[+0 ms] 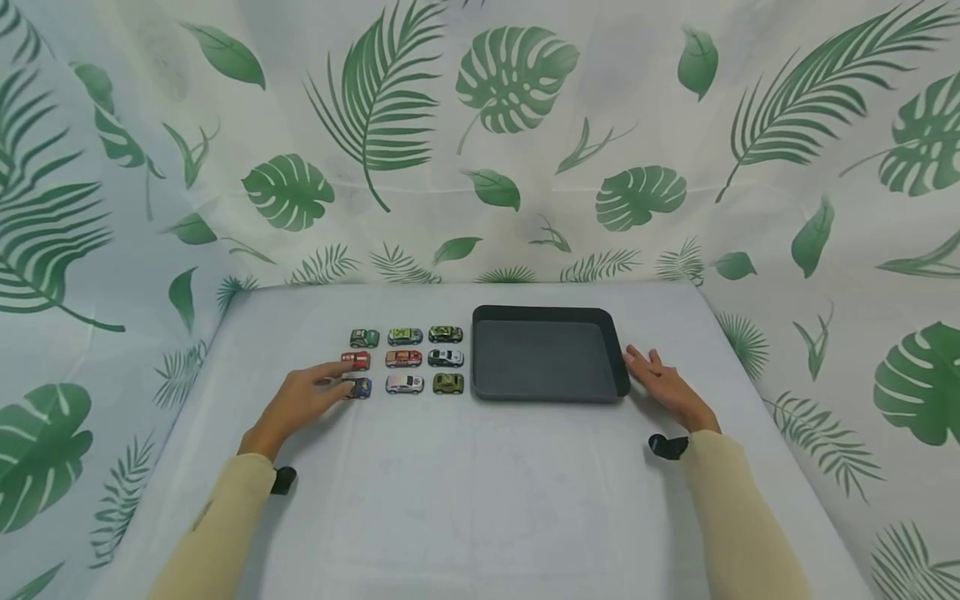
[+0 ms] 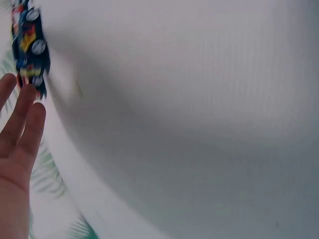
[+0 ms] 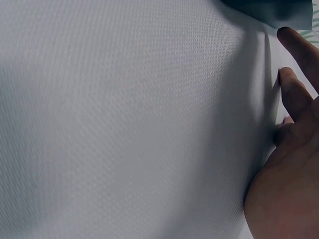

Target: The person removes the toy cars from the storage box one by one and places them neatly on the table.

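Several small toy cars stand in rows of three left of centre in the head view. My left hand (image 1: 303, 398) is at the left column, its fingertips right at a red car (image 1: 356, 360) and a dark blue car (image 1: 359, 388). In the left wrist view the fingers look fairly straight beside the blue car (image 2: 31, 47), with none wrapped round it. A dark grey rectangular tray (image 1: 551, 396) lies right of the cars. Beside its right wall rests my right hand (image 1: 667, 392), fingers extended and holding nothing; the tray's corner (image 3: 279, 11) shows ahead of the fingertips.
A green car (image 1: 364, 337) heads the left column. Two further columns, with a white car (image 1: 405, 383) and an olive car (image 1: 448, 383) in front, stand between it and the tray. White cloth (image 1: 480, 500) covers the table, and a leaf-print curtain (image 1: 420, 225) hangs behind.
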`<state>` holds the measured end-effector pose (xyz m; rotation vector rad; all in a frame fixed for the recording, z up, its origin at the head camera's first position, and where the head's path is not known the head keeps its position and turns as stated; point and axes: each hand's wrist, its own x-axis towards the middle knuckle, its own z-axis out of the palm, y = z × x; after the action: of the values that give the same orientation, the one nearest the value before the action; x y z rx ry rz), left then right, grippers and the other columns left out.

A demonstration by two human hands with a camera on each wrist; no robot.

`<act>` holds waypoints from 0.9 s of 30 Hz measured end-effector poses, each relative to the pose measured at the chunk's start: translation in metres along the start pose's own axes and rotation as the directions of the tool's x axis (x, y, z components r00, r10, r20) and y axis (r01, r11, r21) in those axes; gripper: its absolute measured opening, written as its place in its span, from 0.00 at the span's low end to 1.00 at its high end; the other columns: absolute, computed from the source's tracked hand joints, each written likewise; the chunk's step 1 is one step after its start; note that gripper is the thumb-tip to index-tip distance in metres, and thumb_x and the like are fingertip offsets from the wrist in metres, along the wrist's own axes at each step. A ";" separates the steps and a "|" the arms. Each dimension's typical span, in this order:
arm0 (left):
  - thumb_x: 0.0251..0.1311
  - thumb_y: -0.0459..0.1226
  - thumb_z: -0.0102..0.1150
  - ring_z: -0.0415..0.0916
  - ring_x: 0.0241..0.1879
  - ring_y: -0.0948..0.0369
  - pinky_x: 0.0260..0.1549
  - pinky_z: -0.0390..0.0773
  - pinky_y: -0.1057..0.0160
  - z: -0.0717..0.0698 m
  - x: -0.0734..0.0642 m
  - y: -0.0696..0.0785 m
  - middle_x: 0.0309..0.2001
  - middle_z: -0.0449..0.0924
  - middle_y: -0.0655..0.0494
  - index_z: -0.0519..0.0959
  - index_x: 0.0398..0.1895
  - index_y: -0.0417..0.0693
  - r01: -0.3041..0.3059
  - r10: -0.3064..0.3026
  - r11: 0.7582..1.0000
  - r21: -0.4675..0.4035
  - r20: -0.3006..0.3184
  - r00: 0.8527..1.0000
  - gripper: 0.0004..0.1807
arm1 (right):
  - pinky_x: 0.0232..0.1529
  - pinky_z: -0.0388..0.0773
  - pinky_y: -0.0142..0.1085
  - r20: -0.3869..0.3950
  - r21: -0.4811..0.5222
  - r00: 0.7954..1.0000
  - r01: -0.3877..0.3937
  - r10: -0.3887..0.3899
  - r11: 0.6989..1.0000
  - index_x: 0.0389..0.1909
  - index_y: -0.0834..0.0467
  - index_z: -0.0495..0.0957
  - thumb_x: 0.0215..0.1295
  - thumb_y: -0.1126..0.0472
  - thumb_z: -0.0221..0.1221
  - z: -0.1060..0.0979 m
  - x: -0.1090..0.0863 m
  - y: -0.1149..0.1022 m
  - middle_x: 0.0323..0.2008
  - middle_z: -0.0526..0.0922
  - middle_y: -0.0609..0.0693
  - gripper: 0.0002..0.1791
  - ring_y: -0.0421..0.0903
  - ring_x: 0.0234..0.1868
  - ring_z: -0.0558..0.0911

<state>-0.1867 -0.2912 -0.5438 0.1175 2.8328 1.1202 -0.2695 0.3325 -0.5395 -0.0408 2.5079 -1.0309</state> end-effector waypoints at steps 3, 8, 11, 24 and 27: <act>0.79 0.43 0.61 0.80 0.60 0.39 0.59 0.79 0.36 -0.007 -0.005 -0.004 0.63 0.83 0.38 0.81 0.70 0.42 -0.007 0.000 0.998 -0.064 -0.120 0.993 0.23 | 0.75 0.19 0.71 -0.001 0.009 1.000 -0.004 0.004 1.000 0.86 0.61 0.48 0.81 0.26 0.37 0.000 0.000 -0.001 0.85 0.41 0.60 0.50 0.62 0.84 0.25; 0.81 0.40 0.58 0.78 0.61 0.40 0.60 0.77 0.38 -0.019 -0.004 -0.013 0.63 0.82 0.37 0.76 0.73 0.37 -0.072 0.046 0.995 -0.072 -0.314 0.948 0.24 | 0.74 0.20 0.71 0.000 0.030 1.000 -0.020 0.020 0.999 0.86 0.60 0.48 0.81 0.26 0.37 0.000 0.002 -0.001 0.85 0.40 0.59 0.50 0.60 0.83 0.24; 0.81 0.41 0.57 0.67 0.71 0.35 0.67 0.68 0.31 -0.025 -0.001 -0.018 0.72 0.72 0.32 0.68 0.79 0.38 -0.051 0.030 0.997 -0.051 -0.351 0.936 0.30 | 0.74 0.20 0.71 0.003 0.047 1.000 -0.022 0.022 0.999 0.86 0.60 0.50 0.81 0.26 0.37 0.000 0.002 0.000 0.85 0.40 0.58 0.50 0.60 0.83 0.24; 0.79 0.53 0.52 0.19 0.83 0.37 0.75 0.28 0.27 -0.037 0.014 -0.028 0.85 0.26 0.32 0.40 0.89 0.44 0.082 -0.017 0.986 0.147 -0.394 0.919 0.48 | 0.75 0.21 0.70 0.001 0.100 1.000 -0.004 0.004 0.995 0.86 0.61 0.50 0.84 0.29 0.37 0.000 0.002 0.003 0.85 0.39 0.60 0.47 0.61 0.83 0.23; 0.80 0.55 0.49 0.18 0.83 0.36 0.75 0.26 0.26 -0.039 0.017 -0.028 0.85 0.24 0.32 0.38 0.89 0.44 0.117 -0.041 0.978 0.172 -0.393 0.919 0.48 | 0.76 0.21 0.69 -0.001 0.108 1.000 -0.001 0.001 0.994 0.86 0.61 0.51 0.84 0.29 0.37 0.001 0.004 0.003 0.85 0.40 0.60 0.47 0.60 0.83 0.22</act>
<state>-0.2091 -0.3365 -0.5360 -0.2331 3.2558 0.9388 -0.2724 0.3336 -0.5433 -0.0066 2.4486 -1.1650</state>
